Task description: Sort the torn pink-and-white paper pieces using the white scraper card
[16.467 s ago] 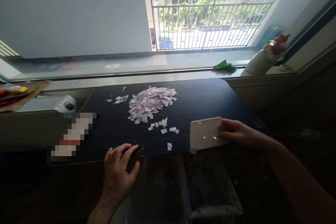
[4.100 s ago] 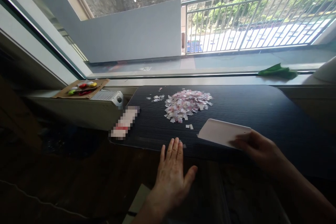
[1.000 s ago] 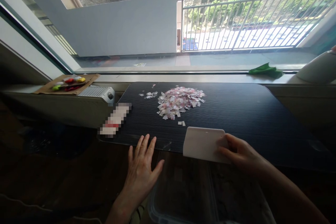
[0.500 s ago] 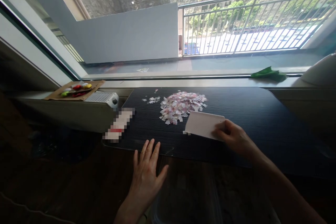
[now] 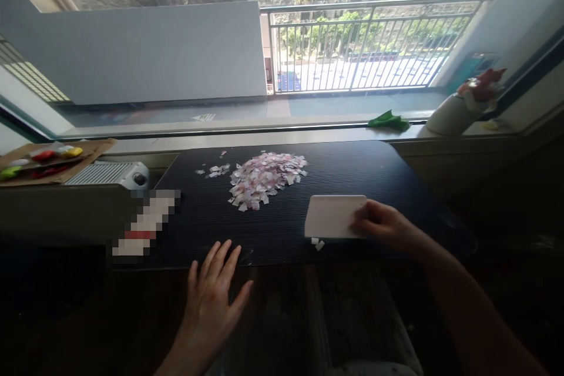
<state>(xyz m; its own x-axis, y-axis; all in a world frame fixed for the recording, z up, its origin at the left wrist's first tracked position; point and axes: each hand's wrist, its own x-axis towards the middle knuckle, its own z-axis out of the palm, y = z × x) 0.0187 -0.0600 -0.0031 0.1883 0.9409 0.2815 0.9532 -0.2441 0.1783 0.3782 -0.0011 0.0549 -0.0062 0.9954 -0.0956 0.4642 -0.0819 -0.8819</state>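
My right hand (image 5: 382,223) grips a flat white rectangular card (image 5: 330,217) by its right end, low over the dark tabletop (image 5: 352,164). Just below the card's lower left edge lie a few small white scraps (image 5: 317,244). A heap of pale pink and white paper scraps (image 5: 267,179) sits left of the card, apart from it. A smaller scatter of scraps (image 5: 219,171) lies left of the heap. At the table's front edge, my left hand (image 5: 214,291) has its fingers spread and holds nothing.
A blurred-out pale item (image 5: 152,220) lies along the table's left side. Beyond it are a white ridged device with a knob (image 5: 110,173) and a brown board with colourful items (image 5: 83,158). On the windowsill are a green cloth-like thing (image 5: 390,121) and a white container (image 5: 452,114).
The view has swung to the right. The card in my right hand has moved away from the heap toward the front edge, and the scraps below it show more clearly. My left hand stays spread.
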